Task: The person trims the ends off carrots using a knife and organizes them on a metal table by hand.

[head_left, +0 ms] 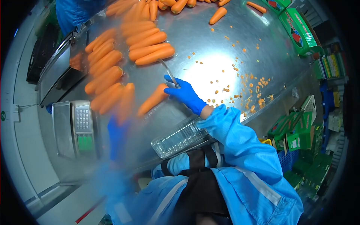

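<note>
My right hand point(184, 94), in a blue glove, is closed round a small knife point(169, 72). The narrow blade points up and left, its tip at the edge of a carrot point(155, 55) in a row. Just left of that hand lies a single carrot point(153, 99). My left hand point(118, 135), also gloved in blue, is blurred; its fingers do not show clearly. It appears closed on the lower end of an upright-looking carrot point(127, 100), beside another row of carrots point(107, 77). A clear plastic tray point(178, 138) lies near my body.
More carrots point(150, 9) are piled at the far side of the metal table point(187, 32). Cut ends and scraps point(257, 90) lie scattered at right. A scale point(83, 123) stands at left, a green carton point(300, 32) at far right. Another person's blue sleeve point(77, 15) shows at top left.
</note>
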The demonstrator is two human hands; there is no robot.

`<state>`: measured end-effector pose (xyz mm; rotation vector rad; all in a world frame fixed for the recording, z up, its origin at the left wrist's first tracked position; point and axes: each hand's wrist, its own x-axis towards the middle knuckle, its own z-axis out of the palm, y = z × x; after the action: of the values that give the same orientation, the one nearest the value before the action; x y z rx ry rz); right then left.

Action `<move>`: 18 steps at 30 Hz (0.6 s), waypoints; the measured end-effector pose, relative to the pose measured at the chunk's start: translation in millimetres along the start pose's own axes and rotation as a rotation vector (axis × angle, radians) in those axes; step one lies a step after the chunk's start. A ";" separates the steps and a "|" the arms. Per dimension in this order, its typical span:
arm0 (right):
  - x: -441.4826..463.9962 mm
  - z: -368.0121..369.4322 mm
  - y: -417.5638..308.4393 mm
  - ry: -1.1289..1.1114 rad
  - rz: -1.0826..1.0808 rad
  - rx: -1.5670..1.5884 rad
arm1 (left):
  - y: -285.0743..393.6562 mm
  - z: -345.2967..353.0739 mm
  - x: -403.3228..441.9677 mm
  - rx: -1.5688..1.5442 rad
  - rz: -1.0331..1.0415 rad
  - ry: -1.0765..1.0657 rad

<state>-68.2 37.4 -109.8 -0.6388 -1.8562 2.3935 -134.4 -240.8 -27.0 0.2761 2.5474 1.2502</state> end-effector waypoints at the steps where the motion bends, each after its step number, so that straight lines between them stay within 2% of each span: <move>1: -14.8 2.0 -15.0 0.029 0.031 0.029 | -13.9 6.9 5.8 -0.231 0.141 -0.067; 4: -75.8 8.6 -58.9 0.039 0.074 0.148 | -11.4 45.0 -14.3 -0.206 0.063 -0.165; 6: -107.5 5.7 -60.4 0.094 0.089 0.214 | 15.7 84.4 -30.5 -0.264 0.107 -0.219; 8: -129.9 -0.6 -55.2 0.222 0.110 0.259 | 68.1 112.7 -52.4 -0.505 0.100 -0.431; 9: -136.1 -5.4 -48.7 0.295 0.010 0.351 | 77.5 130.9 -62.8 -0.473 0.151 -0.444; 11: -154.8 -28.9 -53.0 0.362 -0.049 0.381 | 90.5 155.4 -77.6 -0.480 0.215 -0.520; 13: -183.0 -65.9 -59.1 0.402 0.000 0.324 | 100.4 172.6 -88.9 -0.566 0.241 -0.665; 16: -228.8 -103.6 -51.5 0.619 -0.013 0.377 | 108.9 173.1 -76.8 -0.381 0.389 -0.898; 18: -268.7 -146.7 -19.5 0.854 0.026 0.250 | 106.0 171.7 -57.3 -0.277 0.458 -0.733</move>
<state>224.1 101.4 -42.0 -1.3657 -1.1658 1.8339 -17.7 -66.6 -32.6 1.0727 1.7115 1.3056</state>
